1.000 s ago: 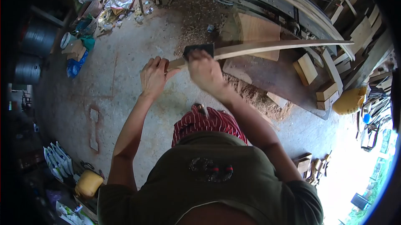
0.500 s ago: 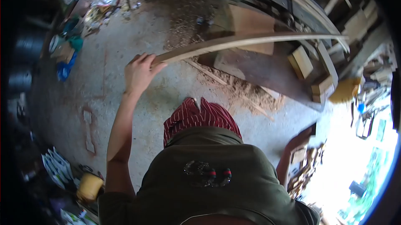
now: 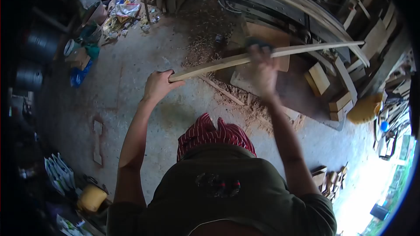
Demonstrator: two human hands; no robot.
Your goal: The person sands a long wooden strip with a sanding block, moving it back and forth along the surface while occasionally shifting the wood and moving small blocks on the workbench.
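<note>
Wood strip (image 3: pixel 214 65) slants ahead of our body, above floor (image 3: pixel 144 47). Our left hand (image 3: pixel 157 87) at strip's left end, fingers clasped round it. Our right hand (image 3: pixel 264 72), blurred, over strip's middle, fingers gripping dark block (image 3: pixel 254 42) against it. Shavings (image 3: pixel 256 110) on floor, nearer us than strip. Yellow container (image 3: pixel 366 108) nearer us than strip's right end.

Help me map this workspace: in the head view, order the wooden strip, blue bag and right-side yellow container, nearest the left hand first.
1. Wooden strip: in the left hand.
2. Blue bag: to its left.
3. Yellow container: far right.
</note>
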